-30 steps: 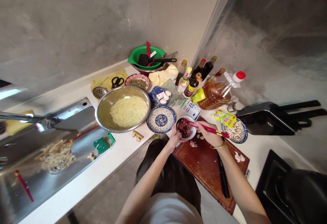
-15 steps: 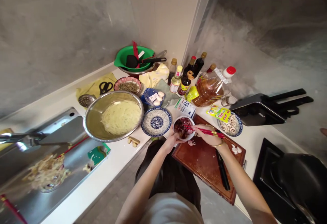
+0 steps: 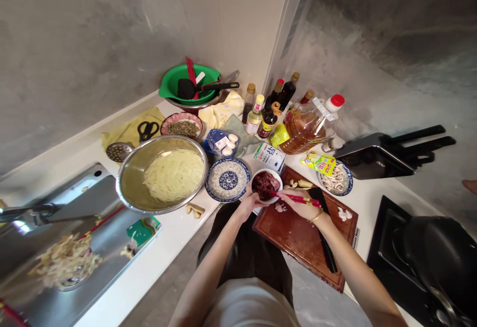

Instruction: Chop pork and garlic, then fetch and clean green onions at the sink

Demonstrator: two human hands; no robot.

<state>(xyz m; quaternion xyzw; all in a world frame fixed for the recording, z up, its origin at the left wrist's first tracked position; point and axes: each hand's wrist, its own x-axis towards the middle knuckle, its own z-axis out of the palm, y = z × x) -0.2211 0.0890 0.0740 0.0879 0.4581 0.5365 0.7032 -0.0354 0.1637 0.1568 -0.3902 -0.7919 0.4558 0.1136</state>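
Observation:
A small white bowl (image 3: 282,184) holds dark red, raw-looking meat (image 3: 265,185). My left hand (image 3: 247,204) grips the bowl's near left side. In my right hand (image 3: 300,205) is a pair of red chopsticks (image 3: 303,200), their tips in the meat at the bowl's right side. Under my right forearm lies a knife (image 3: 328,252) with a black handle, on a brown cutting board (image 3: 294,242). Bits of pale pink meat (image 3: 280,207) rest on the board beside the bowl, and sliced yellowish pieces (image 3: 300,184) lie behind my right hand.
Left of the bowl stand a blue-and-white plate (image 3: 227,180) and a large steel basin (image 3: 122,188) of pale shreds. Behind are sauce bottles (image 3: 254,118), an oil jug (image 3: 305,130) and a salt packet (image 3: 269,157). A sink (image 3: 112,237) lies left, a black pan (image 3: 439,257) right.
My right hand has shifted slightly down and left, bringing the chopsticks from the bowl's middle to its right side. More of the meat and the sliced pieces now show.

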